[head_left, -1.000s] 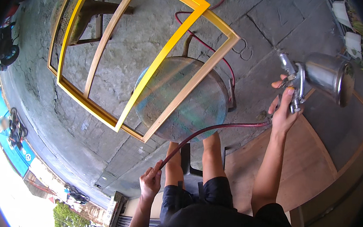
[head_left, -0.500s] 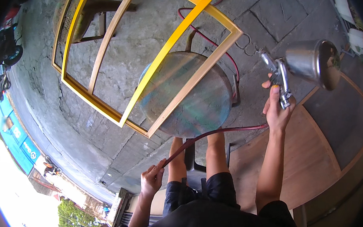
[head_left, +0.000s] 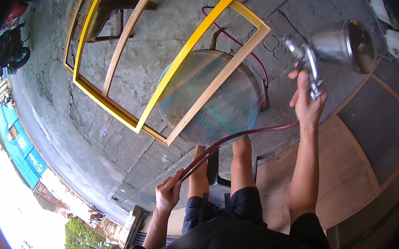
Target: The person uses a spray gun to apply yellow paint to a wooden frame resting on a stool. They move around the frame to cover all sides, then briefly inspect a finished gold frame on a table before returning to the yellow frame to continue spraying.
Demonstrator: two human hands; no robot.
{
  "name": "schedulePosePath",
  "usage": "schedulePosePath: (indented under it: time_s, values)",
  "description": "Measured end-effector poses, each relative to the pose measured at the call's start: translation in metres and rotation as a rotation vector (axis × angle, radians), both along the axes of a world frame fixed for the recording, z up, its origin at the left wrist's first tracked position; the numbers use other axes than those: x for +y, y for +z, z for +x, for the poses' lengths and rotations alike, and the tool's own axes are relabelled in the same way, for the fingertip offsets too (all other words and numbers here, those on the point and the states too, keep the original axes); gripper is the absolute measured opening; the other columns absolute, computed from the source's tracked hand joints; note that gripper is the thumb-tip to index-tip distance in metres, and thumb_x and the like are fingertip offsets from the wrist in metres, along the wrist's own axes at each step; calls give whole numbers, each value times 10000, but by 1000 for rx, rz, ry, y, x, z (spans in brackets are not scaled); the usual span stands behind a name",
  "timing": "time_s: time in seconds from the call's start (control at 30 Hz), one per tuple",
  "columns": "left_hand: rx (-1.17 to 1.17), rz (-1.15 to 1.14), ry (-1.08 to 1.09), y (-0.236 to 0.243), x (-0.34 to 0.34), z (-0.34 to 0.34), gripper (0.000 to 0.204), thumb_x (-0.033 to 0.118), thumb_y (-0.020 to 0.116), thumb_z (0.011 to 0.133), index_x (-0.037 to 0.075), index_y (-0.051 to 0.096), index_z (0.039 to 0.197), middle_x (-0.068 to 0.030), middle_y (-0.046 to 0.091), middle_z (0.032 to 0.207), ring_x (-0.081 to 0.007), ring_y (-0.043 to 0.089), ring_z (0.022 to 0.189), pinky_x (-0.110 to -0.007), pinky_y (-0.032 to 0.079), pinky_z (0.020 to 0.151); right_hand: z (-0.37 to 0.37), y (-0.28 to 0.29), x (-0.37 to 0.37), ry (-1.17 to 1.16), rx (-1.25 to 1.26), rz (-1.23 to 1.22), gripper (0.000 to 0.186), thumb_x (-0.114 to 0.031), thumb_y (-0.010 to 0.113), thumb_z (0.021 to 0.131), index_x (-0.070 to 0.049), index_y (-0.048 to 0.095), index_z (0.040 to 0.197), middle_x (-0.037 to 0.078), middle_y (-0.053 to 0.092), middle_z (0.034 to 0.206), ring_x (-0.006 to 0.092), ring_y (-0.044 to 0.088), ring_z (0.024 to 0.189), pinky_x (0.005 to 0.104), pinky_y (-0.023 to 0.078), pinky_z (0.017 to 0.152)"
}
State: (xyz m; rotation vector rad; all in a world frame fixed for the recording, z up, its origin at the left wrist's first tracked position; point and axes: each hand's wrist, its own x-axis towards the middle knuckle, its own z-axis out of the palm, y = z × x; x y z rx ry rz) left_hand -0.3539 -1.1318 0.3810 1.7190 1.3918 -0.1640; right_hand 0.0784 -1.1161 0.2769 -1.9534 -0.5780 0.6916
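My right hand (head_left: 310, 103) is wrapped round the handle of a silver spray gun (head_left: 310, 70) with a metal cup, blurred by motion. From beneath that hand a dark red hose (head_left: 255, 130) sags across to my left hand (head_left: 168, 192), whose fingers are closed on it above my left thigh. To the left of the gun, apart from it, a frame (head_left: 147, 106) painted partly bright yellow and partly tan lies over a round, paint-stained stool top (head_left: 225, 96). Its far left part extends over a second, worn stool (head_left: 93, 15).
More red hose (head_left: 236, 41) runs over the cracked concrete floor (head_left: 134, 63) behind the round top. On the right lies a brown board (head_left: 327, 172) beside a dark panel (head_left: 377, 124). Motorcycles (head_left: 10, 53) stand at the far left. A dark chair (head_left: 217, 168) is between my legs.
The spray gun has risen slightly with my right hand and its cup has swung. My left hand keeps hold of the hose, which shows a doubled strand near it. The view has shifted a little.
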Motion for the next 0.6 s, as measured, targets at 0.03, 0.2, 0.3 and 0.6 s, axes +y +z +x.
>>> schedulePosePath:
  time_s: [0.03,0.2,0.3,0.6]
  values:
    - [-26,24,12,0,0,2,386,0,659,918,78,693,1295,-124,601,696,-238,599,568,-347,491,570,7,-1,6,-32,-33,-10,440,-412,629,1005,3,739,906,36,673,668,83,544,417,256,395,371]
    - [-58,47,-15,6,3,15,407,4,676,903,83,689,1302,-115,587,685,-237,589,560,-346,486,561,42,-9,38,-134,-227,24,512,-485,609,1001,-3,746,899,53,740,742,97,552,410,266,410,391]
    - [-15,-16,-48,13,4,20,355,42,656,939,52,687,1292,-161,665,797,-251,660,658,-332,518,635,58,-12,49,-209,-242,2,519,-522,644,970,-31,754,843,36,713,692,108,553,408,277,423,420]
    - [5,-49,-101,13,-3,-6,350,46,657,940,45,688,1288,-152,678,797,-234,674,659,-316,521,632,22,-43,36,-126,-221,3,599,-582,667,937,-8,747,786,42,679,619,110,562,412,278,421,402]
